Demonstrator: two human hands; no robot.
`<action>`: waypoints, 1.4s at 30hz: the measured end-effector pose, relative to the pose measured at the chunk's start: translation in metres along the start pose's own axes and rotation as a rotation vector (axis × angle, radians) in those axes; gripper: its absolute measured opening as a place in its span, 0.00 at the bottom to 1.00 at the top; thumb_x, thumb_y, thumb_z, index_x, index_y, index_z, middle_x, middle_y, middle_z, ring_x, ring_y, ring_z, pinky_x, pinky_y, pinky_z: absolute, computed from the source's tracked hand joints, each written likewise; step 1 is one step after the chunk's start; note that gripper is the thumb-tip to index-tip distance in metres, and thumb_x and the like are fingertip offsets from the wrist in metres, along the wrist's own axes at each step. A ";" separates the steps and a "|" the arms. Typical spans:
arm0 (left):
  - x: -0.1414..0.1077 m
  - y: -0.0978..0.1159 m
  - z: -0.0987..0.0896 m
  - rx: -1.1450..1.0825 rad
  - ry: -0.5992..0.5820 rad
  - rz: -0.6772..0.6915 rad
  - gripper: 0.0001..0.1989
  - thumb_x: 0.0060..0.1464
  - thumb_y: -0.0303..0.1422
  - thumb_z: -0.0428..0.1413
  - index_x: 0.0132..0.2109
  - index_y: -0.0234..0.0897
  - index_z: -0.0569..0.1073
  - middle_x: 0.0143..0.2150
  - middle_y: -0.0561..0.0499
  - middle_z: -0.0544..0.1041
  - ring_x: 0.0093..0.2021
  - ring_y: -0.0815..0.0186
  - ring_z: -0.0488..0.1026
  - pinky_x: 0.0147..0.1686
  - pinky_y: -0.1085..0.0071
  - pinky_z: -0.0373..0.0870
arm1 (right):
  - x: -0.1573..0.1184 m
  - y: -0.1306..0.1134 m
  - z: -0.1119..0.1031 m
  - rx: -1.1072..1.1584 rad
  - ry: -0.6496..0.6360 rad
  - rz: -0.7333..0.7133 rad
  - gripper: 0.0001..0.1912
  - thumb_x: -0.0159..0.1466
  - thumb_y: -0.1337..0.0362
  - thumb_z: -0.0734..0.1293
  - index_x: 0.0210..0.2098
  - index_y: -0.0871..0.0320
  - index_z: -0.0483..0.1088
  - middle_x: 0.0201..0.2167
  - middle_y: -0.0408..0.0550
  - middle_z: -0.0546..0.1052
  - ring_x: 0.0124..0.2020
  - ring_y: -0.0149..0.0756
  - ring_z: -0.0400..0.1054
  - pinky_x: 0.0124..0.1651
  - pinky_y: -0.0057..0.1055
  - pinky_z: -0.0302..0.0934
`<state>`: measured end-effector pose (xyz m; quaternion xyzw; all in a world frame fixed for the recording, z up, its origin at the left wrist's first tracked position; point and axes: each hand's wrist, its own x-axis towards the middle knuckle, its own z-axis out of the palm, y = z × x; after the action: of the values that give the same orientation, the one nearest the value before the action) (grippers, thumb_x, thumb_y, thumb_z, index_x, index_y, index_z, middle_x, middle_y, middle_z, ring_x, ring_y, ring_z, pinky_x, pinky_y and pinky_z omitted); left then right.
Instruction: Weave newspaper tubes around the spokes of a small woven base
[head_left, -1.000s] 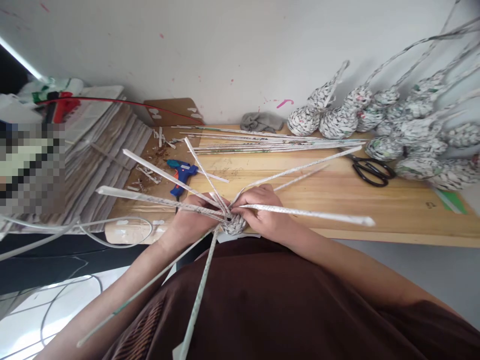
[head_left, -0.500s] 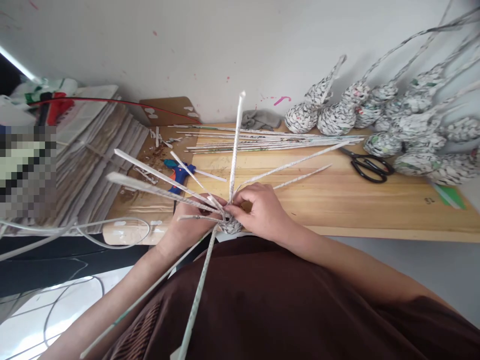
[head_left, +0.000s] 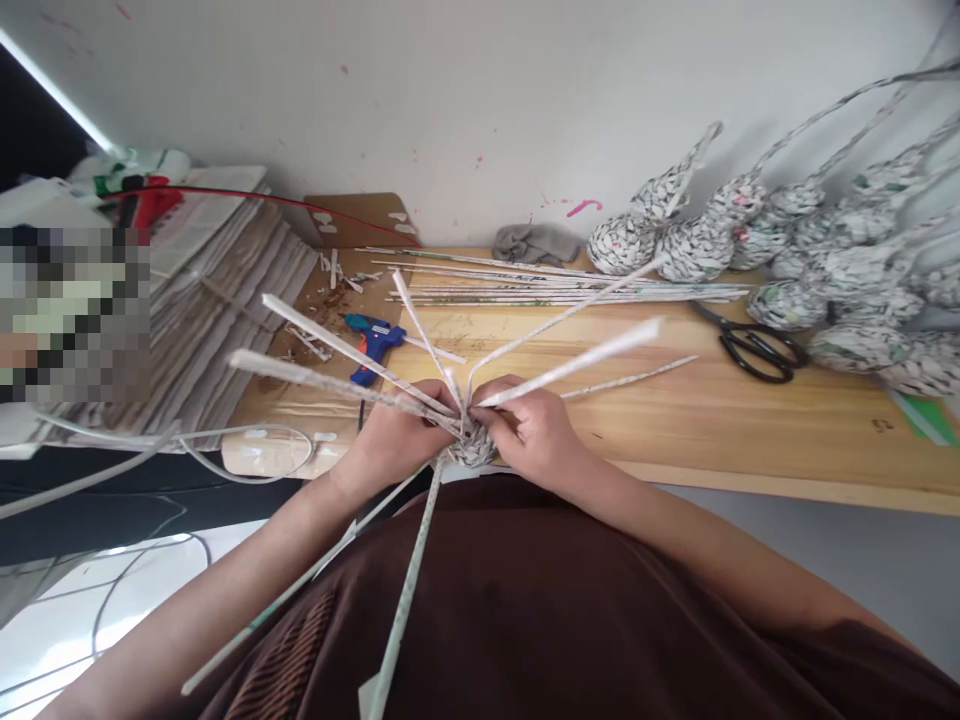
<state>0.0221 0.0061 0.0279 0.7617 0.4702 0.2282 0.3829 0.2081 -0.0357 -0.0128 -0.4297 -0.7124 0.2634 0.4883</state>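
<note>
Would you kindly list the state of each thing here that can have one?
left hand: closed around the woven piece
right hand: pinching a paper tube
woven piece: small, unfinished, tubes sticking out all round
paper tube: raised, pointing right
glue gun: lying on the table
scissors: lying on the table, blades shut
woven gourds: finished, against the wall

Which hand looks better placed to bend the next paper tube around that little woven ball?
Probably the right hand: its fingertips already pinch a tube at the ball, while the left hand is wrapped around the ball, steadying it.

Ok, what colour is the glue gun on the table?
The glue gun is blue with a teal barrel and orange trigger, seen in the head view.
</note>
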 end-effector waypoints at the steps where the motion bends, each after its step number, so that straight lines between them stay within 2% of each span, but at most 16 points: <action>1: 0.000 0.000 0.001 -0.013 0.005 0.001 0.02 0.45 0.27 0.62 0.28 0.37 0.76 0.25 0.55 0.80 0.27 0.68 0.76 0.29 0.76 0.71 | 0.000 -0.001 0.000 0.006 0.019 0.061 0.09 0.66 0.71 0.64 0.34 0.57 0.75 0.35 0.48 0.79 0.38 0.36 0.74 0.44 0.31 0.66; 5: -0.005 -0.002 0.005 -0.061 0.031 -0.012 0.00 0.46 0.28 0.62 0.29 0.36 0.78 0.27 0.53 0.81 0.27 0.68 0.76 0.29 0.75 0.71 | 0.005 -0.005 -0.003 0.013 0.015 0.340 0.05 0.63 0.67 0.68 0.31 0.57 0.76 0.27 0.45 0.79 0.29 0.34 0.73 0.34 0.29 0.63; 7: -0.008 -0.003 0.006 -0.045 0.050 -0.005 0.00 0.47 0.28 0.62 0.30 0.36 0.78 0.27 0.53 0.81 0.27 0.67 0.76 0.29 0.75 0.71 | 0.007 -0.005 -0.003 0.062 0.010 0.483 0.06 0.62 0.64 0.69 0.28 0.57 0.74 0.24 0.44 0.78 0.26 0.33 0.71 0.30 0.28 0.61; 9: -0.010 -0.002 0.007 -0.020 0.065 -0.006 0.01 0.47 0.27 0.62 0.30 0.36 0.79 0.28 0.53 0.81 0.27 0.68 0.76 0.29 0.75 0.71 | 0.009 -0.004 -0.003 0.134 0.029 0.562 0.10 0.62 0.62 0.69 0.25 0.58 0.72 0.22 0.43 0.77 0.23 0.31 0.69 0.27 0.26 0.60; 12: -0.011 -0.002 0.007 -0.006 0.061 0.043 0.01 0.48 0.27 0.63 0.31 0.37 0.79 0.29 0.53 0.82 0.29 0.67 0.77 0.32 0.75 0.73 | 0.009 -0.001 -0.003 0.231 0.032 0.585 0.13 0.61 0.60 0.69 0.22 0.58 0.71 0.20 0.42 0.75 0.22 0.29 0.67 0.26 0.25 0.59; 17: -0.011 -0.005 0.005 -0.038 0.019 0.263 0.04 0.55 0.30 0.61 0.37 0.39 0.82 0.39 0.48 0.83 0.40 0.63 0.80 0.45 0.69 0.75 | 0.010 0.002 -0.006 0.364 0.017 0.622 0.14 0.57 0.56 0.71 0.22 0.58 0.72 0.20 0.44 0.76 0.22 0.30 0.67 0.27 0.26 0.60; 21: -0.010 -0.003 0.002 -0.075 -0.089 0.282 0.07 0.59 0.29 0.58 0.38 0.38 0.82 0.41 0.47 0.83 0.41 0.63 0.80 0.45 0.69 0.75 | 0.010 0.002 -0.009 0.353 -0.048 0.652 0.14 0.59 0.56 0.70 0.23 0.59 0.73 0.21 0.44 0.76 0.22 0.30 0.68 0.27 0.26 0.60; 25: -0.007 -0.001 0.004 -0.113 -0.094 0.205 0.07 0.57 0.31 0.58 0.35 0.36 0.81 0.37 0.46 0.83 0.39 0.62 0.80 0.41 0.69 0.75 | 0.010 0.003 -0.009 0.343 -0.045 0.608 0.13 0.59 0.56 0.70 0.25 0.59 0.74 0.21 0.43 0.75 0.22 0.31 0.67 0.26 0.26 0.58; 29: -0.004 -0.003 0.010 -0.257 -0.082 0.017 0.06 0.52 0.33 0.62 0.35 0.34 0.80 0.33 0.48 0.83 0.34 0.62 0.79 0.37 0.69 0.75 | 0.009 0.001 -0.009 0.267 -0.040 0.472 0.12 0.61 0.57 0.69 0.27 0.59 0.75 0.22 0.42 0.75 0.24 0.30 0.67 0.28 0.25 0.58; 32: 0.000 -0.003 0.011 -0.317 -0.107 -0.054 0.08 0.47 0.35 0.65 0.32 0.34 0.79 0.30 0.49 0.82 0.32 0.61 0.79 0.36 0.68 0.76 | 0.009 -0.001 -0.008 0.221 -0.020 0.368 0.12 0.64 0.58 0.68 0.29 0.58 0.76 0.24 0.42 0.76 0.26 0.30 0.69 0.30 0.25 0.60; 38: 0.012 0.003 -0.001 -0.302 -0.132 -0.089 0.11 0.43 0.36 0.67 0.34 0.35 0.79 0.32 0.48 0.83 0.34 0.61 0.79 0.36 0.67 0.76 | 0.007 0.009 0.002 0.095 0.140 0.006 0.10 0.67 0.60 0.66 0.35 0.54 0.79 0.39 0.50 0.78 0.39 0.35 0.74 0.42 0.30 0.68; 40: 0.015 0.002 -0.005 -0.270 -0.172 -0.097 0.09 0.43 0.37 0.66 0.32 0.36 0.79 0.31 0.49 0.82 0.33 0.60 0.79 0.34 0.68 0.76 | 0.006 0.014 0.008 0.060 0.129 -0.043 0.10 0.67 0.60 0.66 0.38 0.54 0.79 0.44 0.52 0.77 0.35 0.33 0.73 0.41 0.31 0.68; 42: 0.018 0.001 -0.007 -0.265 -0.217 -0.103 0.08 0.45 0.38 0.64 0.28 0.37 0.79 0.29 0.49 0.82 0.32 0.60 0.79 0.33 0.68 0.75 | 0.007 0.018 0.012 0.040 0.079 -0.017 0.09 0.67 0.60 0.66 0.41 0.53 0.79 0.47 0.52 0.75 0.30 0.30 0.70 0.37 0.30 0.68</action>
<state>0.0261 0.0244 0.0324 0.6997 0.4305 0.1847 0.5394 0.2022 -0.0201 -0.0281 -0.4236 -0.6908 0.2563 0.5269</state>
